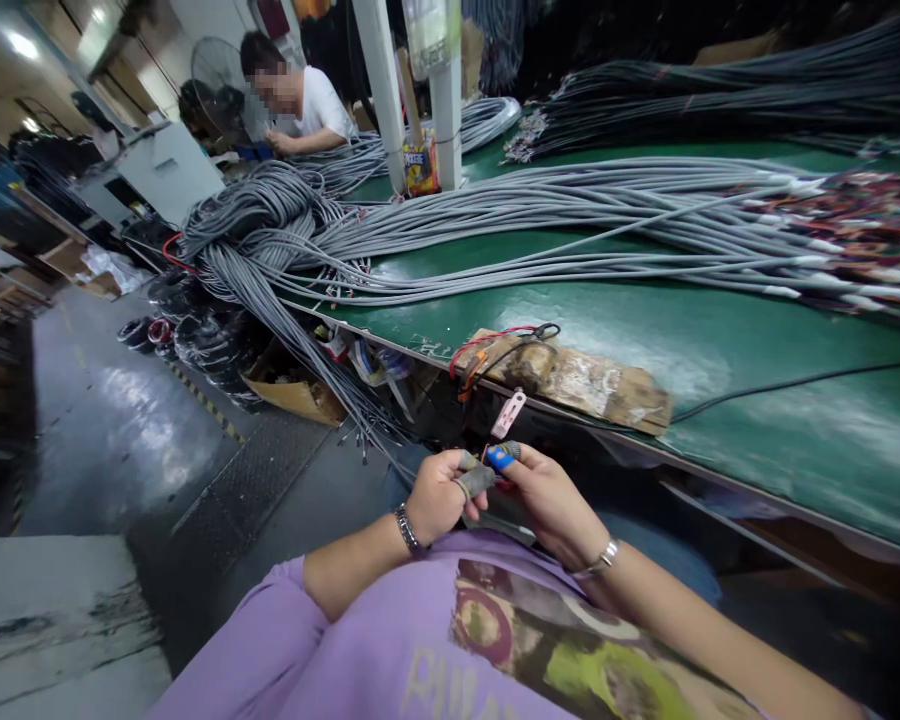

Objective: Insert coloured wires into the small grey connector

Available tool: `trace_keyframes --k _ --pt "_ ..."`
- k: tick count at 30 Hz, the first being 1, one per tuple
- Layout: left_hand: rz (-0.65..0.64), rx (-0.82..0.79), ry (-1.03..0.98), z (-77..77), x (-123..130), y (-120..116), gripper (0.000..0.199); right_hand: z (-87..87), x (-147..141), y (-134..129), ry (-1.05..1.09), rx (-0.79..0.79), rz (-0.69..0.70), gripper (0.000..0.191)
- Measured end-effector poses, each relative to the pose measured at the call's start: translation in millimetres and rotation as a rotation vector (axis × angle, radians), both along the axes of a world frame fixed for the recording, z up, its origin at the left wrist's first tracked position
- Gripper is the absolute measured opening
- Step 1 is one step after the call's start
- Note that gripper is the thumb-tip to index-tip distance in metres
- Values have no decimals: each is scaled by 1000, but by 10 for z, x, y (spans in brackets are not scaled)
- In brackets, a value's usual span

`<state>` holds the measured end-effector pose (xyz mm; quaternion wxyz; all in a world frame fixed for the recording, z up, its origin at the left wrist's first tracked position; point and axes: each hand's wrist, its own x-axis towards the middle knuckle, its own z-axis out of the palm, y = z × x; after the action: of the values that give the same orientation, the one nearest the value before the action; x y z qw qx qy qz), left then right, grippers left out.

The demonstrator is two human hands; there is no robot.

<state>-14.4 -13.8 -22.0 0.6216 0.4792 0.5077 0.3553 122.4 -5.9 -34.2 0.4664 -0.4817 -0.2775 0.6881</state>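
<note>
My left hand, with grey coverings on its thumb and a finger, is closed in a pinch close to my body. Beside it, almost touching, my right hand pinches too, with blue tape on the thumb and a grey covering on a finger. Thin orange and red wires show between the fingertips; the fingers hide most of them. Just beyond my hands, a pale pink tag-like piece with a slot is at the bench edge. Grey cables hang over the edge and run down toward my left hand.
Long grey cables with stripped ends lie along the green bench. A worn wooden board with clips and leads sits at the front edge. Dark cables lie behind. Another person works at the far left, past a post.
</note>
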Motion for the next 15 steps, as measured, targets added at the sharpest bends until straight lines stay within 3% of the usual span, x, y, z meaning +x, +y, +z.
trace_keyframes --k 7,10,15 --pt "27 -107 -134 133 -47 16 44 -39 168 193 222 -78 -107 33" --pt "33 -156 -177 235 -64 50 46 9 244 263 319 -124 -11 27" --pt "5 -190 -241 323 -50 117 47 151 253 367 395 -74 161 34"
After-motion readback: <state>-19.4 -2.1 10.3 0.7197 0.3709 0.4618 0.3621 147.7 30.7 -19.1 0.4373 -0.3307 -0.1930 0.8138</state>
